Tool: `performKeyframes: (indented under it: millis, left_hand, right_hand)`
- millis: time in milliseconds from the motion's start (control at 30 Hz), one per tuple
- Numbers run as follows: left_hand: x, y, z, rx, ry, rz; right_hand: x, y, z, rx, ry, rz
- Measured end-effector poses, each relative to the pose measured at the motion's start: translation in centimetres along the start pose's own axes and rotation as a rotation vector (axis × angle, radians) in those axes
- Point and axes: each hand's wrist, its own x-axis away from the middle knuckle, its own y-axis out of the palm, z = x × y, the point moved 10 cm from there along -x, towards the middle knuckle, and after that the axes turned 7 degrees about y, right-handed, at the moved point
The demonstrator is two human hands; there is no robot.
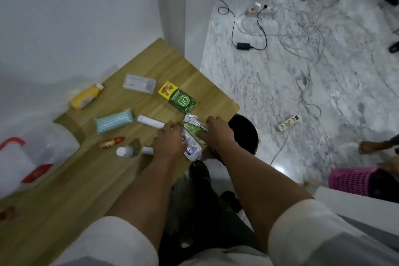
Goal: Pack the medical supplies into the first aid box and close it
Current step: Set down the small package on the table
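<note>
The first aid box (32,157), clear with red latches, sits open at the far left of the bench (86,179) and serves as the landmark. To its right lie a yellow bottle (86,97), a mask pack (114,121), a small red tube (112,142) and a white bottle (124,151). Further from the box lie a clear case (139,83), a white tube (151,122) and a green carton (179,97).

At the bench end farthest from the box, the left hand (169,141) and right hand (218,131) both press on a crinkled packet (193,136). The fingers curl onto it; a firm grip cannot be confirmed.

Step in hand, by judgement: gathering the first supply. The next move calls for lifting the packet and carrying it left across the other items into the box.
</note>
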Motion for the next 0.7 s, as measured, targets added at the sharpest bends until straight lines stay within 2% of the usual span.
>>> performKeyframes:
  millis: [100, 267, 467, 600, 700]
  left_hand:
    - [-1.1, 0.9, 0.3, -0.067, 0.018, -0.029]
    - [-1.9, 1.5, 0.9, -0.151, 0.056, 0.001]
    - [-1.9, 0.3, 2.4, -0.091, 0.064, -0.004]
    - [-0.9, 0.6, 5.3, -0.057, 0.117, -0.122]
    - [-1.0, 2.6, 9.0, 0.101, 0.171, -0.194]
  right_hand:
    - [-0.2, 0.3, 0.7, 0.003, 0.063, 0.032]
    - [-0.5, 1.4, 1.6, -0.101, 0.107, -0.016]
    - [0.2, 1.7, 4.1, -0.355, 0.198, -0.089]
    - [2.0, 0.8, 7.8, -0.553, 0.256, -0.121]
    - [4.0, -0.2, 12.5, -0.740, 0.382, -0.128]
